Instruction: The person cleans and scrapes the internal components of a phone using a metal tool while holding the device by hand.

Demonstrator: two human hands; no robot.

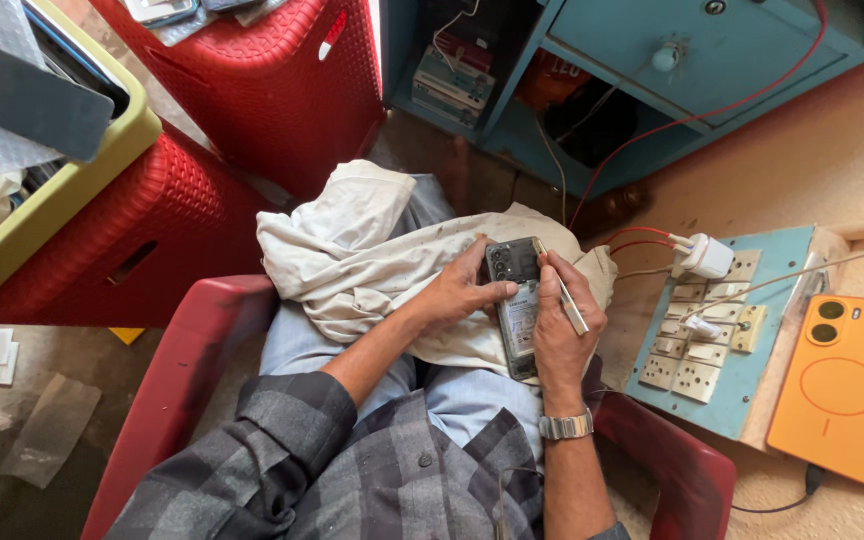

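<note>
Fingers [492, 290] of both hands grip opened phone [515, 305] between them, over cloth [352, 250].

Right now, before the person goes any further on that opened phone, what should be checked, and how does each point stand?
1. Phone held steady by left hand: ok.
2. Thin tool gripped in right hand: ok.
3. Tool tip at the phone's upper edge: ok; exact contact point cannot tell.
4. Cloth spread on the lap under the phone: ok.
5. Loose parts on the cloth: cannot tell.
6. Orange phone lies apart from both hands: ok.
</note>
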